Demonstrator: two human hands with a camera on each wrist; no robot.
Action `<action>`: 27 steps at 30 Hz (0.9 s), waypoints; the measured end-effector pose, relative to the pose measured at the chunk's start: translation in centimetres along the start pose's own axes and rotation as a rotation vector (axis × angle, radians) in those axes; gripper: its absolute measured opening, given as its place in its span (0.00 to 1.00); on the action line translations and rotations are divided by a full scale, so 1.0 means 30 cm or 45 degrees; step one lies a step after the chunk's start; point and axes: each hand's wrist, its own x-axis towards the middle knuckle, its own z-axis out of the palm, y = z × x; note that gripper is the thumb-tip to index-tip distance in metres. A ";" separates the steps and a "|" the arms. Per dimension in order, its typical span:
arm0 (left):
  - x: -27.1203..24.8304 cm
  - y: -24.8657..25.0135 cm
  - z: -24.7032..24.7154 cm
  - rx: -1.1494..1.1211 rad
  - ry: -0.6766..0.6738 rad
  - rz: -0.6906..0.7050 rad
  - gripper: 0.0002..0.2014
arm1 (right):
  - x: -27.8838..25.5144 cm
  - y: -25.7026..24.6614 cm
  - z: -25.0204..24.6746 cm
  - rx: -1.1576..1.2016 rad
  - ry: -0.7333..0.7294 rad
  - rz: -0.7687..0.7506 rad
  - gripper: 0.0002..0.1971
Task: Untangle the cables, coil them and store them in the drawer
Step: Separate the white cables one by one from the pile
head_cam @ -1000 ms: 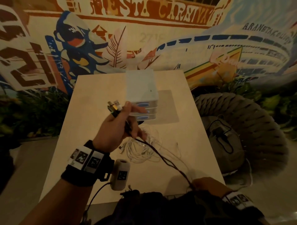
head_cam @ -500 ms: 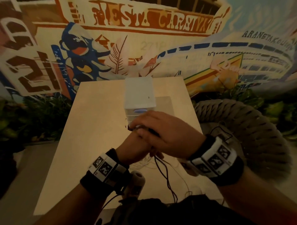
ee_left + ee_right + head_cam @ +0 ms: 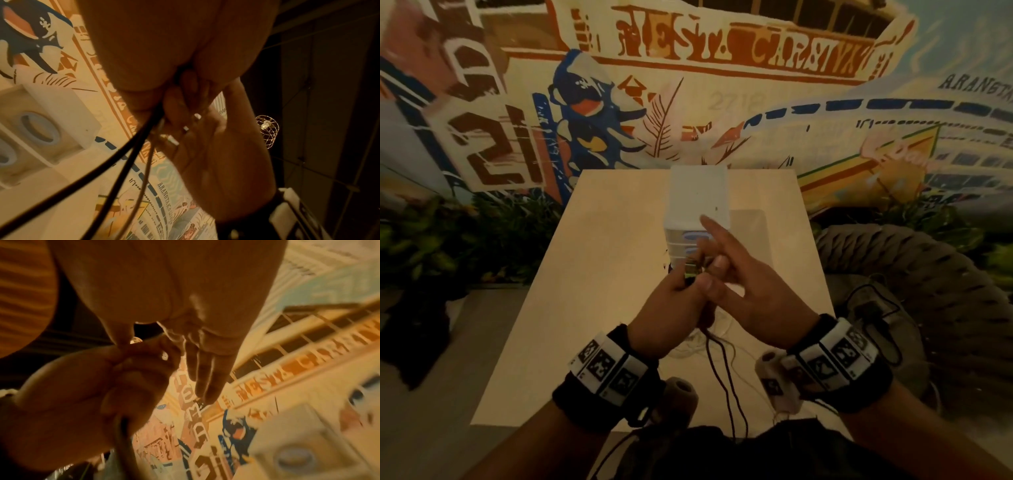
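- Two thin black cables (image 3: 726,373) are hanging from the left hand (image 3: 671,308), whose fingers are curling round their plug ends.
- Right hand (image 3: 753,291) fingers are lying mostly straight, thumb touching the plugs, before the white plastic drawer unit (image 3: 697,202) on the pale surface (image 3: 599,274).

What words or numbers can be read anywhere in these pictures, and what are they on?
"21": large brown numerals on the wall mural, left.
"2718": faint grey digits on the mural, above the drawer unit.
"ARANETA CO...": along the mural's curved white building; cut off.
Orange banner lettering: too stylised to read.
Wristband markers: patterns, no words.
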 end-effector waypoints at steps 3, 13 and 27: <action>0.004 0.024 0.006 0.011 0.090 0.099 0.16 | -0.021 0.049 0.044 0.453 -0.173 0.226 0.36; -0.014 0.047 -0.107 0.049 0.259 0.288 0.10 | -0.121 0.169 0.066 0.243 -0.163 0.339 0.21; -0.014 -0.029 -0.230 -0.515 0.251 -0.012 0.15 | -0.084 0.129 0.183 -0.082 -0.077 0.317 0.18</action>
